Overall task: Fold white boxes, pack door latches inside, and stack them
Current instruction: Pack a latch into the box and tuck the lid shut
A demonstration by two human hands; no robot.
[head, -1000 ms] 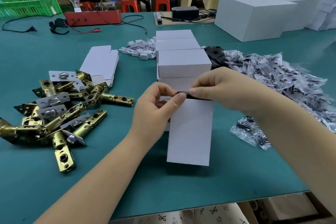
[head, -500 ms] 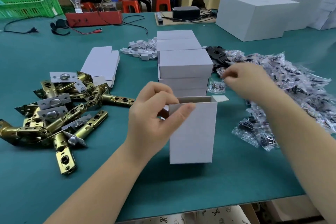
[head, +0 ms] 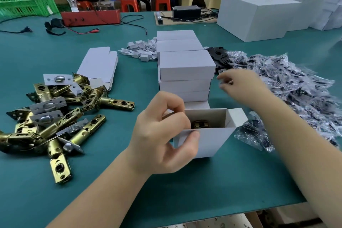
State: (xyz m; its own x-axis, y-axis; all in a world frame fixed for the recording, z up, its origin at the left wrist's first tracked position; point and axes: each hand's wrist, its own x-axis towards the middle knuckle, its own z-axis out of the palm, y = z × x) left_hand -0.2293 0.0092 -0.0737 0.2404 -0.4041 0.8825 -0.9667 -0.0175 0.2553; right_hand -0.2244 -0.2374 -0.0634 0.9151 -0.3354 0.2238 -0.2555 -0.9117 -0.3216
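My left hand (head: 162,131) grips the near left rim of an open white box (head: 207,142) that stands on the green table (head: 111,181). A brass door latch (head: 200,123) shows inside the box. Right behind it rises a stack of closed white boxes (head: 187,68). My right hand (head: 242,87) hovers to the right of that stack, over the edge of a heap of clear bags with dark hardware (head: 296,94). It is blurred, with its fingers curled; a small glint shows at the fingertips. Loose brass latches (head: 55,113) lie piled at the left.
Flat white box blanks (head: 100,65) lie behind the latches. Small white card pieces (head: 140,50) and black plates (head: 219,55) flank the stack. Large white cartons (head: 259,15), a red device (head: 90,17) with cables and a green crate (head: 26,3) stand at the back.
My right hand left the box top and moved right and back toward the bags. The box's top flap now stands open, showing the latch. My left hand keeps its hold.
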